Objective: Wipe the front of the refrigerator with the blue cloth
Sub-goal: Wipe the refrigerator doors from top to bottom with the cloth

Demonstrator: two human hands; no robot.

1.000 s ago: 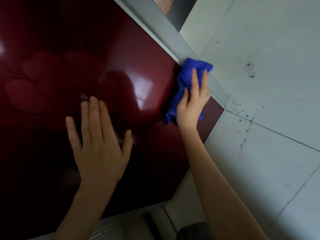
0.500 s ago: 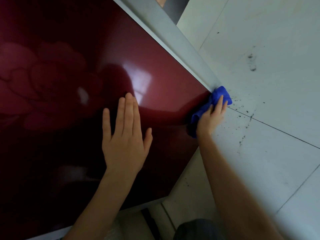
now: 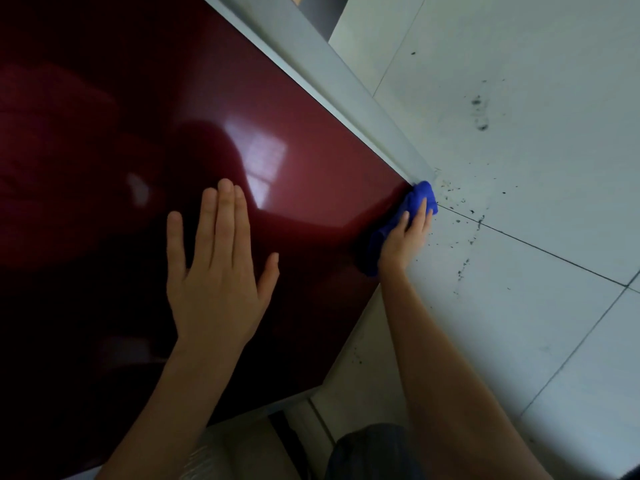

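Observation:
The refrigerator front (image 3: 294, 161) is a glossy dark red panel that fills the left of the view, with a grey side edge (image 3: 332, 74) running diagonally. My right hand (image 3: 405, 237) presses the bunched blue cloth (image 3: 420, 197) against the door's lower right corner, where the panel meets the floor. Part of the cloth hangs below my palm, dark against the door. My left hand (image 3: 214, 271) lies flat on the red panel, fingers spread, holding nothing.
Pale floor tiles (image 3: 519, 306) with dark grout lines fill the right side, speckled with black dirt (image 3: 479, 112) near the fridge corner. My knee in dark fabric (image 3: 374, 452) shows at the bottom. A dark gap (image 3: 318, 8) lies beyond the fridge's top edge.
My right hand slid the blue cloth down along the door's right edge to the bottom corner. My left hand shifted right across the panel, still flat.

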